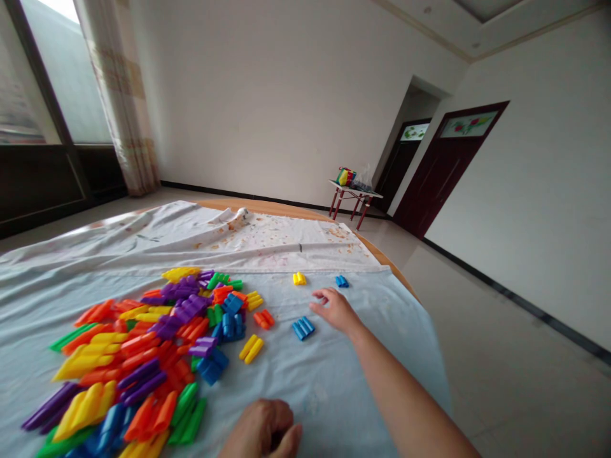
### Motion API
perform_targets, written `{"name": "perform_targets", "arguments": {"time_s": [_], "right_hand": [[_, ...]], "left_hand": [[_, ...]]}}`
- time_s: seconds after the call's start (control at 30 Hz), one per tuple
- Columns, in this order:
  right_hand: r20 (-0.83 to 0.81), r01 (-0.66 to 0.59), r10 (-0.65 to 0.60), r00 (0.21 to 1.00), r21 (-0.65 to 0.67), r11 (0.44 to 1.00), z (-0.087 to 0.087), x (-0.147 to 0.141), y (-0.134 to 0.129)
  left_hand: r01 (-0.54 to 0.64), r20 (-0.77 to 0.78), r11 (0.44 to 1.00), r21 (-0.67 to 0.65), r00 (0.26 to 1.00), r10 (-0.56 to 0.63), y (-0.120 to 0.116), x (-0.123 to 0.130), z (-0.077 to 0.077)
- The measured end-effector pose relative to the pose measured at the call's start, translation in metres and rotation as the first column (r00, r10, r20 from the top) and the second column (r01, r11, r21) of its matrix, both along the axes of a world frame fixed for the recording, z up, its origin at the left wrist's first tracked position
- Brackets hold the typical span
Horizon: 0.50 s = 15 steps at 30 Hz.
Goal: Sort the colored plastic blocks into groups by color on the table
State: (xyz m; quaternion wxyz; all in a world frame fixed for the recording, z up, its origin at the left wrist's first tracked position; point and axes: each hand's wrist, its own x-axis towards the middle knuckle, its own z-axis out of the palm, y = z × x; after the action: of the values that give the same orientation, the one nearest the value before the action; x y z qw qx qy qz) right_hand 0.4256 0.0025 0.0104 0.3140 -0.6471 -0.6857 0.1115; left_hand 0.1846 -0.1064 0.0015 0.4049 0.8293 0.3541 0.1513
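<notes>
My right hand (pixel 334 310) reaches in over the blue cloth from the right, thumb and fingers apart, with nothing between them. A blue ribbed plastic building piece (pixel 303 327) lies just left of it, and a smaller blue piece (pixel 342 281) sits beyond it. Near its fingertips is a small yellow piece (pixel 299 278). At the bottom edge, my left hand (pixel 267 427) is curled into a loose fist; no piece sticks out of it. Left of both hands spreads a large heap of coloured plastic pieces (pixel 157 340), with a yellow piece (pixel 251 349) and an orange piece (pixel 263 319) beside it.
A pale blue and white cloth (pixel 286 254) with creases covers the round wooden table (pixel 281 207). Farther back, a small side table (pixel 356 189) holds a colourful bag (pixel 345 176) and a clear plastic bag. Dark red doors (pixel 449 168) stand at the right, a curtain (pixel 119 95) at the left.
</notes>
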Motion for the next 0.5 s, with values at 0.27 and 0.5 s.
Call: {"name": "perform_targets", "arguments": {"time_s": [0.27, 0.5], "right_hand": [[0.078, -0.173, 0.188, 0.979, -0.168, 0.970, 0.003, -0.037, -0.034], [0.005, -0.135, 0.136, 0.991, -0.109, 0.985, -0.005, -0.054, -0.036]], "left_hand": [[0.014, -0.002, 1.000, -0.017, 1.000, -0.014, -0.001, 0.001, 0.005], [-0.008, 0.006, 1.000, -0.026, 1.000, 0.008, -0.001, 0.000, 0.004]]}}
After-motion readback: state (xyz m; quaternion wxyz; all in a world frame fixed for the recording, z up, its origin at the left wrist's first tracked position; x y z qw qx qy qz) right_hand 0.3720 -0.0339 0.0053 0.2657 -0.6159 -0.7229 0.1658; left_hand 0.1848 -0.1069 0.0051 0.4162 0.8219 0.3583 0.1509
